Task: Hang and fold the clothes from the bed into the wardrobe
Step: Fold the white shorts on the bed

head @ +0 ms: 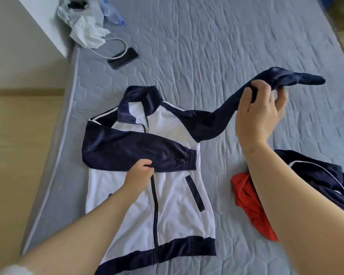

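A white and navy zip jacket [173,197] lies face up on the grey quilted bed [216,46]. One navy sleeve [135,149] is folded across its chest, cuff pointing right. My left hand [137,175] pinches the lower edge of that folded sleeve at the jacket's middle. My right hand [260,112] grips the other navy sleeve [211,120] near its cuff and holds it raised above the bed to the right of the jacket.
A red garment [248,207] and a dark navy garment with white piping [326,181] lie at the right under my right forearm. A black phone [123,58] with a white cable and a heap of crumpled cloth and paper [85,22] sit at the bed's top left.
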`<state>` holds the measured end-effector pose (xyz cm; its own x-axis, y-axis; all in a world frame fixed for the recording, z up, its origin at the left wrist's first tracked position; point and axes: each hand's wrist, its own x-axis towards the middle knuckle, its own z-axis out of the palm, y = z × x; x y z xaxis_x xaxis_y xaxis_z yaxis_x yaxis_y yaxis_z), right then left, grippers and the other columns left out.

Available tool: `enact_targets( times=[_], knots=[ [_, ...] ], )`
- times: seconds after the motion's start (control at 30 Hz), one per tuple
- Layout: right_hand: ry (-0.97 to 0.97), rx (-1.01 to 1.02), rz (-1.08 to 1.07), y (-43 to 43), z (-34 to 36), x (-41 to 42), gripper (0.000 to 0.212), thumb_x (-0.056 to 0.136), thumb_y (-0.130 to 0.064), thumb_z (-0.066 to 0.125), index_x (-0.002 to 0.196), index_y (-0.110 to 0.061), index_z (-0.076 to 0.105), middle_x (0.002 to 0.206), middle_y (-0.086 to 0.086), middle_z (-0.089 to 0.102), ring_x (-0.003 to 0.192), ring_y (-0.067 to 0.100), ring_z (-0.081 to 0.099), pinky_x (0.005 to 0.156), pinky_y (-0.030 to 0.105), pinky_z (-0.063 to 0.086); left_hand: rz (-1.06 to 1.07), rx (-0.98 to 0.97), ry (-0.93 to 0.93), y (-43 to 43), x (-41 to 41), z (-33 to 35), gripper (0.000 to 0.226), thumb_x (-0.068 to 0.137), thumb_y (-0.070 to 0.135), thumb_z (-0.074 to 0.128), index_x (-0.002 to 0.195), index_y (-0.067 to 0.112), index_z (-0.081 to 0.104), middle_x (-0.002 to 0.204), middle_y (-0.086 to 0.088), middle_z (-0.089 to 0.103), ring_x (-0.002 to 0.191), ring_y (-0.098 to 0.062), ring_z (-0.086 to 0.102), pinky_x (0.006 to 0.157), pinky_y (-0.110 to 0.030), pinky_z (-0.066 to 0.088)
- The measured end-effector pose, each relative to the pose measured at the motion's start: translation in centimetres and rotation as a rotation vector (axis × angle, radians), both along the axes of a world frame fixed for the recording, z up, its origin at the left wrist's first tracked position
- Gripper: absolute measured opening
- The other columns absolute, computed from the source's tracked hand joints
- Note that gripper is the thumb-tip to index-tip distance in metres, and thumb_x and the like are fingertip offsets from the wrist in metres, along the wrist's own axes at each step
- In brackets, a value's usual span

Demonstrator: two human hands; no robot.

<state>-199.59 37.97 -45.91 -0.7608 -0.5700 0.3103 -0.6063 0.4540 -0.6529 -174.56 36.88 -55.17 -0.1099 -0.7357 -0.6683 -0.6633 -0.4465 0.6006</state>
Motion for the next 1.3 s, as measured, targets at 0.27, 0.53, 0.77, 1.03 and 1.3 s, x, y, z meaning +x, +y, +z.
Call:
enact_targets(
  times=[0.27, 0.53, 0.77, 1.03, 1.3],
  knots=[
    [0.393, 0.01, 0.594, 0.6, -0.6, 8.5, 0.011, 0.069, -0.008, 0.063, 0.058, -0.008, 0.062, 0.064, 0.004, 0.065, 0.109, 0.04, 0.059, 0.08, 0.044, 0.045, 0.58, 0.278, 0.868, -3.7, -2.4, 5.6, 0.043, 0.093, 0.05, 0.041, 0.121, 0.02, 0.051, 0.12, -0.006, 0.058, 0.105, -0.019, 0.06, 0.083, -0.036, 0.049],
    [0.306, 0.273, 0.979, 5.1, -5.2, 12.9, 0.013, 0.054, -0.005, 0.077, 0.055, -0.012, 0.067, 0.078, -0.004, 0.07, 0.095, 0.033, 0.066, 0.073, 0.04, 0.051, 0.5, 0.296, 0.676, -3.5, -0.6, 4.2, 0.014, 0.089, -0.003, 0.046, 0.082, 0.009, 0.048, 0.067, -0.009, 0.055, 0.05, -0.016, 0.056, 0.056, -0.027, 0.05],
    [0.125, 0.466, 0.687, 5.3, -5.8, 12.3, 0.034, 0.077, -0.001, 0.058, 0.109, -0.009, 0.067, 0.114, -0.001, 0.066, 0.105, 0.032, 0.055, 0.083, 0.039, 0.04, 0.65, 0.267, 1.166, -4.0, 2.3, 5.0, 0.03, 0.076, -0.003, 0.048, 0.081, 0.009, 0.076, 0.097, -0.01, 0.071, 0.096, -0.025, 0.067, 0.091, -0.039, 0.05],
    [-0.101, 0.749, 0.672, 5.0, -8.8, 13.7, 0.038, 0.092, -0.017, 0.043, 0.129, -0.022, 0.049, 0.136, -0.009, 0.044, 0.12, 0.02, 0.039, 0.095, 0.03, 0.033, 0.842, -0.187, 0.21, -3.8, 6.5, 0.6, 0.029, 0.082, 0.0, 0.063, 0.11, 0.002, 0.058, 0.094, -0.01, 0.06, 0.083, -0.025, 0.056, 0.079, -0.037, 0.049],
    [-0.272, 0.839, 0.669, 4.3, -10.6, 14.1, 0.041, 0.093, -0.016, 0.043, 0.133, -0.021, 0.046, 0.138, -0.004, 0.045, 0.121, 0.022, 0.04, 0.099, 0.029, 0.032, 0.814, -0.022, 0.903, -6.9, 8.5, 1.7, 0.018, 0.095, 0.004, 0.045, 0.099, 0.013, 0.06, 0.093, -0.005, 0.073, 0.09, -0.018, 0.069, 0.072, -0.03, 0.058]
  ],
)
